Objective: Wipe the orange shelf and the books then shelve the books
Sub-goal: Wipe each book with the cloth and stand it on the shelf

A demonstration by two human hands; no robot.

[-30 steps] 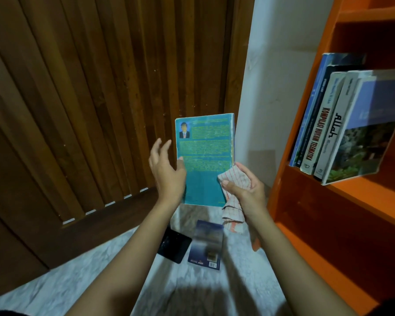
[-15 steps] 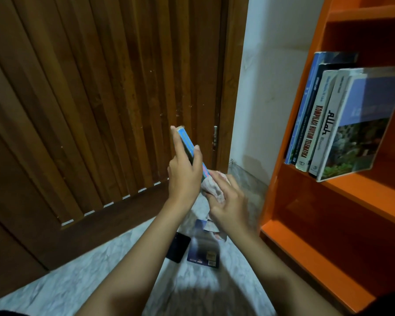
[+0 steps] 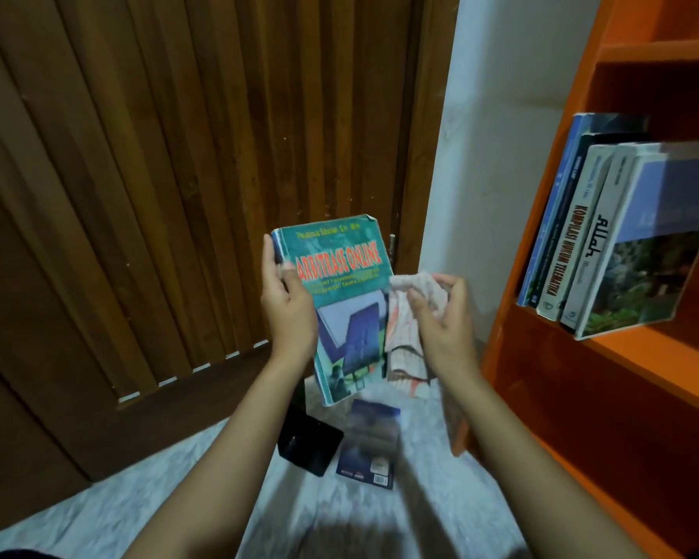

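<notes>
**Fingers on the book and the cloth**

My left fingers (image 3: 270, 260) curl round the spine edge of the teal paperback "Arbitrase Online" (image 3: 340, 276), thumb pressed on its front cover; my left hand (image 3: 289, 312) holds it upright at the centre of the frame, cover facing me. My right fingers (image 3: 455, 288) are bunched round a pale checked cloth (image 3: 406, 344), which my right hand (image 3: 440, 328) grips just beside the book's right edge. I cannot tell whether cloth and book touch.

Below my hands is a pale marbled floor (image 3: 158, 514). A blue book (image 3: 370, 441) lies flat on it at lower centre, with a black flat object (image 3: 309, 441) just to its left, partly behind my left forearm. A dark wooden slatted door (image 3: 158, 175) fills the left and upper centre of the frame, and a white wall (image 3: 497, 135) stands to its right.

The orange shelf (image 3: 662, 357) takes up the right edge. In its middle compartment a row of books (image 3: 582, 244) stands leaning, spines toward me; one spine reads "Kompilasi Hukum Telematika". The compartment below is in shadow.
</notes>
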